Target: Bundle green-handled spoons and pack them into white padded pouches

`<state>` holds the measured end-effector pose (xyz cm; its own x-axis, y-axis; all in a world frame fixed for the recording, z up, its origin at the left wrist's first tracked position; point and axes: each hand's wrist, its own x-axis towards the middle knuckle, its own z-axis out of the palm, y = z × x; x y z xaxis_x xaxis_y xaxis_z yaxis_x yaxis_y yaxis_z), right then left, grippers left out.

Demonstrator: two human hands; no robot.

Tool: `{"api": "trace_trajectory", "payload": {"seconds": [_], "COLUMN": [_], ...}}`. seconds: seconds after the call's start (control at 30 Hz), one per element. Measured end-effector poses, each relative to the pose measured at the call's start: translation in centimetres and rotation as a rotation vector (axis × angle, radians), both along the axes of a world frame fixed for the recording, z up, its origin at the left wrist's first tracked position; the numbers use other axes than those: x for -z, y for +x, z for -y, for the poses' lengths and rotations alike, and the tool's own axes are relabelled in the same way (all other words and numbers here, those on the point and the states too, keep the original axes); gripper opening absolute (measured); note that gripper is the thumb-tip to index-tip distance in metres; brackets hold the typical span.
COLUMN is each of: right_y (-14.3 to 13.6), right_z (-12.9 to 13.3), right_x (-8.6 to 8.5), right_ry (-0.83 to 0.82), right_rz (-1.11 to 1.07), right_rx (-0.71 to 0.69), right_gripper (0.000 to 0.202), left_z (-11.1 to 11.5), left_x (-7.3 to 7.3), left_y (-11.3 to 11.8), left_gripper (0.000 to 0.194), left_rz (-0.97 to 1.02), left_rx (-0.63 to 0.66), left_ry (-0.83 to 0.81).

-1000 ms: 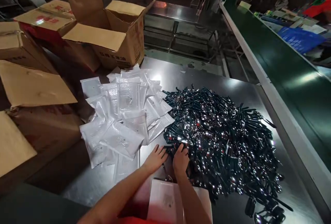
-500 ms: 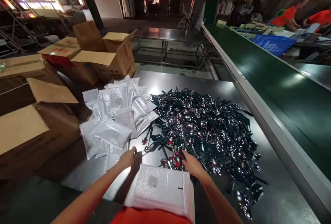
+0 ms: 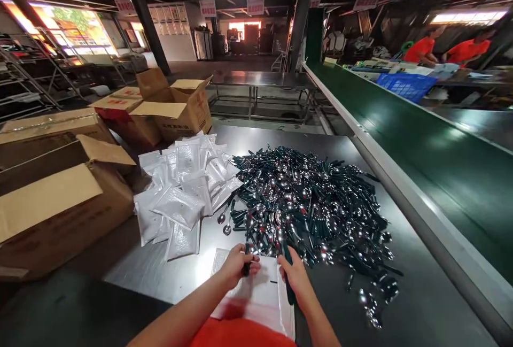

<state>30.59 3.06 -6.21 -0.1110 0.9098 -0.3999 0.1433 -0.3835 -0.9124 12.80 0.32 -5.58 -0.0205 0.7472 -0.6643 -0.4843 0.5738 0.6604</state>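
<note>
My left hand (image 3: 239,265) is closed on a dark-handled spoon, above a stack of white padded envelopes (image 3: 264,296) at the table's near edge. Closed round more dark-handled spoons is my right hand (image 3: 294,275), at the stack's right side; their exact number cannot be made out. Just beyond both hands spreads a large heap of spoons (image 3: 316,192) with dark green handles and shiny bowls. Left of the heap lies a pile of white padded envelopes (image 3: 180,205). Two loose spoons (image 3: 227,228) rest between the piles.
Open cardboard boxes (image 3: 108,197) stand along the left side. A green conveyor belt (image 3: 401,144) with a metal rail runs along the right. Beyond it are a blue basket (image 3: 406,86) and two people in orange shirts (image 3: 420,50). Another metal table (image 3: 260,78) stands ahead.
My left hand has moved right and over the envelope stack, now with a spoon upright in it. My right hand has drawn back from the heap with spoons. The head view has tilted up.
</note>
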Motion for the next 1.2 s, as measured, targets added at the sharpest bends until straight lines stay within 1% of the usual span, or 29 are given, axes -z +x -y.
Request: {"api": "trace_trajectory", "payload": {"seconds": [0.07, 0.13, 0.2, 0.23, 0.3, 0.33, 0.4, 0.47, 0.5, 0.57, 0.63, 0.73, 0.83, 0.93, 1.0, 1.1, 1.2], "right_y": [0.4, 0.5, 0.3, 0.1, -0.3, -0.5, -1.0, -1.4, -1.5, -1.5, -1.2, 0.3, 2.3, 3.5, 3.4, 2.2, 0.7], "right_z": [1.5, 2.9, 3.9, 4.3, 4.7, 4.7, 4.3, 3.7, 3.5, 3.3, 3.4, 3.9, 4.2, 4.2, 4.1, 4.2, 4.6], "right_x": [-1.1, -2.2, -3.1, -3.4, -3.7, -3.7, -3.4, -2.8, -2.5, -1.8, -1.2, -0.8, -0.9, -1.5, -2.3, -4.1, -5.9], "right_ry": [-0.006, 0.0, 0.012, 0.026, 0.083, 0.133, 0.256, 0.334, 0.341, 0.306, 0.265, 0.257, 0.278, 0.312, 0.321, 0.304, 0.308], "right_rz": [-0.035, -0.065, -0.089, -0.093, -0.072, -0.045, 0.031, 0.109, 0.137, 0.17, 0.195, 0.257, 0.335, 0.352, 0.316, 0.217, 0.108], "right_rx": [-0.009, -0.008, -0.012, -0.017, -0.04, -0.04, -0.02, -0.012, -0.023, -0.043, -0.007, 0.07, 0.087, -0.003, -0.108, -0.317, -0.527], "right_gripper": [0.062, 0.068, 0.072, 0.071, 0.065, 0.062, 0.058, 0.059, 0.06, 0.062, 0.066, 0.072, 0.077, 0.078, 0.073, 0.061, 0.049], "left_z": [-0.2, -0.1, 0.4, 0.7, 1.3, 1.5, 1.6, 1.4, 1.2, 0.9, 0.8, 0.8, 0.8, 0.7, 0.6, 0.4, 0.2], "left_x": [-0.5, -1.1, -1.9, -2.2, -2.9, -3.1, -3.5, -3.8, -3.9, -4.2, -4.5, -4.9, -5.6, -6.6, -7.1, -7.5, -7.4], "left_y": [0.7, 1.5, 2.2, 2.4, 2.7, 2.6, 2.1, 1.2, 0.7, -0.4, -1.6, -3.5, -5.5, -7.0, -7.3, -6.6, -5.1], "left_gripper": [0.031, 0.029, 0.032, 0.038, 0.051, 0.054, 0.054, 0.054, 0.054, 0.054, 0.05, 0.044, 0.041, 0.038, 0.037, 0.042, 0.049], "left_rz": [-0.015, -0.019, 0.003, 0.027, 0.079, 0.099, 0.115, 0.095, 0.078, 0.031, -0.036, -0.177, -0.33, -0.444, -0.481, -0.472, -0.425], "left_rx": [-0.028, -0.023, 0.022, 0.061, 0.138, 0.164, 0.17, 0.124, 0.092, 0.008, -0.077, -0.169, -0.252, -0.3, -0.285, -0.216, -0.159], "left_ry": [0.043, 0.087, 0.119, 0.121, 0.11, 0.103, 0.105, 0.121, 0.127, 0.153, 0.199, 0.261, 0.317, 0.389, 0.418, 0.433, 0.423]}}
